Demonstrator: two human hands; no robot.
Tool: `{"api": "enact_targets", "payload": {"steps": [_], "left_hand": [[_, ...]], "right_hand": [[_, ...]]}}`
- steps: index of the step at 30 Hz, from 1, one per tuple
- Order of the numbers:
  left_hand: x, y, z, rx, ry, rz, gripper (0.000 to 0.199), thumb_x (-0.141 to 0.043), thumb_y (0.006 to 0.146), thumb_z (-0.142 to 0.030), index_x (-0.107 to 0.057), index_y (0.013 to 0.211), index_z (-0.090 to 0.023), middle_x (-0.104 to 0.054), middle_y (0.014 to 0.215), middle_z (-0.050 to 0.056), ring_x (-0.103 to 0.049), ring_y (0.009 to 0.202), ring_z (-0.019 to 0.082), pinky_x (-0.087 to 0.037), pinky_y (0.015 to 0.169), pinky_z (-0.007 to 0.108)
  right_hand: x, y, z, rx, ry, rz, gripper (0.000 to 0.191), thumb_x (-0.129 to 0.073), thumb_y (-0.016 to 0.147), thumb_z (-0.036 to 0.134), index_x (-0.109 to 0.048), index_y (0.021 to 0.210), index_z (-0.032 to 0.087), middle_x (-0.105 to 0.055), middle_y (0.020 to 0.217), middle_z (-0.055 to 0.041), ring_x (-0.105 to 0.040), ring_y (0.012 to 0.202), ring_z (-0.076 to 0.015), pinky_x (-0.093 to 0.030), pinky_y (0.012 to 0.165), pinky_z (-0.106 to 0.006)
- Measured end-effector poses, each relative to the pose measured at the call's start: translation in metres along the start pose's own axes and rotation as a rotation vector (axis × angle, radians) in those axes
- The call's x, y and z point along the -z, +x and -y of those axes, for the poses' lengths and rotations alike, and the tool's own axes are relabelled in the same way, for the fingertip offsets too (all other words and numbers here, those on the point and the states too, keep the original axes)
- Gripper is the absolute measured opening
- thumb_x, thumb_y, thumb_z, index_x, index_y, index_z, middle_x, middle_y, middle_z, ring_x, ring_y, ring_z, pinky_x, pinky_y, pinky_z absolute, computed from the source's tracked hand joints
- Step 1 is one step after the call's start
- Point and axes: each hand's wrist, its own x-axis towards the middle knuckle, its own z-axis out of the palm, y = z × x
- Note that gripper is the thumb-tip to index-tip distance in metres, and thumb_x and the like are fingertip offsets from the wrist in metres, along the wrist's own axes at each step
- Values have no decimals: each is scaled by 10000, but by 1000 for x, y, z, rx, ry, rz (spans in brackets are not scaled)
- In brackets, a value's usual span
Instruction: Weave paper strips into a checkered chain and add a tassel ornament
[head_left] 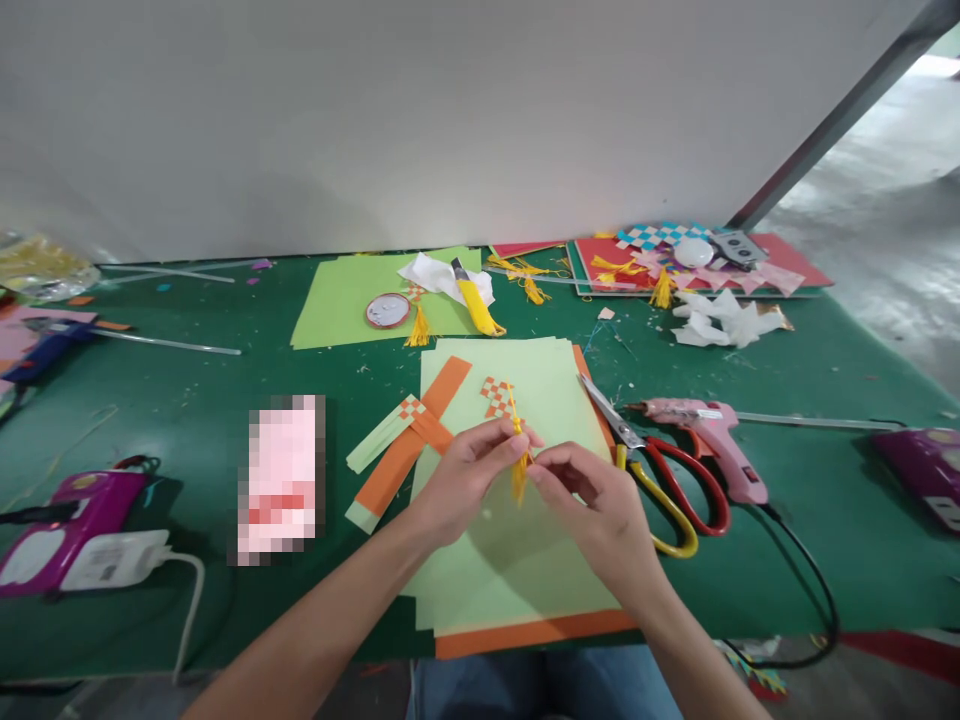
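A yellow tassel (519, 480) hangs over pale green paper (517, 570), its cord reaching up to a small orange-and-pale-green checkered woven piece (496, 397). My left hand (480, 462) is closed, pinching the tassel near its top between thumb and forefinger. From the other side, my right hand (592, 490) is closed too, thumb and forefinger pinched at the tassel's strands. Woven strips of orange and pale green paper (405, 465) lie just left of my hands. To the right are large scissors (637, 445) with red and yellow handles, blades pointing away.
Beyond the scissors lies a pink glue gun (705, 430) with a trailing black cable. A yellow utility knife (476, 300), a round tin (388, 310) and another tassel (420, 328) rest at the back. Purple power strips (82, 525) flank the green table; a blurred pink object (281, 480) lies left.
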Motion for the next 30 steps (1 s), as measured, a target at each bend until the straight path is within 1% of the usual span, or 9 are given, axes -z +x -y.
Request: {"api": "enact_targets", "payload": {"steps": [4, 9, 13, 16, 20, 23, 25, 27, 30], "left_hand": [[1, 1, 1, 13, -15, -10, 215, -695, 806, -399, -716, 838, -188, -648, 853, 25, -562, 785, 143, -435, 768, 262], [3, 0, 1, 49, -107, 11, 174, -727, 790, -358, -732, 832, -189, -631, 838, 12, -549, 777, 116, -427, 756, 227], [4, 0, -1, 99, -215, 44, 153, -710, 815, -345, -701, 821, -192, -577, 724, -7, -538, 700, 98, -424, 699, 210], [4, 0, -2, 96, -224, 40, 142, -718, 810, -327, -698, 810, -186, -573, 720, -3, -536, 712, 100, -425, 702, 203], [2, 1, -2, 77, -226, 65, 110, -727, 802, -289, -711, 806, -180, -585, 752, -2, -534, 725, 90, -430, 699, 183], [0, 2, -2, 51, -238, 56, 95, -758, 767, -252, -705, 774, -174, -608, 755, -1, -553, 719, 91, -442, 692, 188], [0, 2, -2, 43, -246, 56, 100, -764, 761, -245, -696, 777, -174, -626, 758, 3, -565, 722, 97, -448, 690, 195], [1, 1, -1, 36, -235, 68, 104, -749, 783, -250, -691, 845, -190, -641, 793, 8, -578, 758, 105, -453, 708, 202], [2, 0, -1, 13, -141, 84, 198, -673, 858, -324, -672, 1029, -223, -649, 892, 27, -588, 879, 131, -458, 780, 223]], "right_hand": [[5, 1, -1, -68, 199, 55, 258, -608, 854, 413, -569, 733, 188, -499, 590, 31, -439, 528, -95, -359, 502, -227], [12, 1, 0, -244, 492, 115, 278, -626, 842, 410, -516, 708, 192, -430, 538, 57, -403, 485, -79, -304, 472, -212], [15, 1, 2, -210, 677, 188, 325, -603, 853, 405, -471, 647, 192, -388, 519, 55, -357, 467, -82, -249, 446, -227], [15, 0, -1, -186, 576, 127, 287, -623, 853, 395, -517, 685, 188, -417, 529, 51, -369, 479, -81, -267, 455, -224], [12, -4, -5, -107, 331, 81, 204, -599, 877, 391, -615, 848, 190, -498, 616, 29, -436, 551, -94, -345, 506, -218], [8, -6, -4, -42, 171, 71, 204, -604, 867, 385, -623, 839, 184, -538, 678, 9, -460, 588, -104, -374, 531, -223], [6, -6, -3, -30, 103, 77, 208, -615, 851, 376, -616, 796, 175, -536, 662, 8, -443, 570, -101, -358, 512, -223], [5, -5, -3, -32, 80, 69, 216, -611, 846, 368, -604, 759, 171, -514, 625, 16, -418, 547, -97, -338, 494, -224], [5, -4, -3, -28, 75, 30, 214, -613, 840, 352, -590, 727, 173, -488, 610, 26, -397, 539, -94, -326, 493, -228]]}}
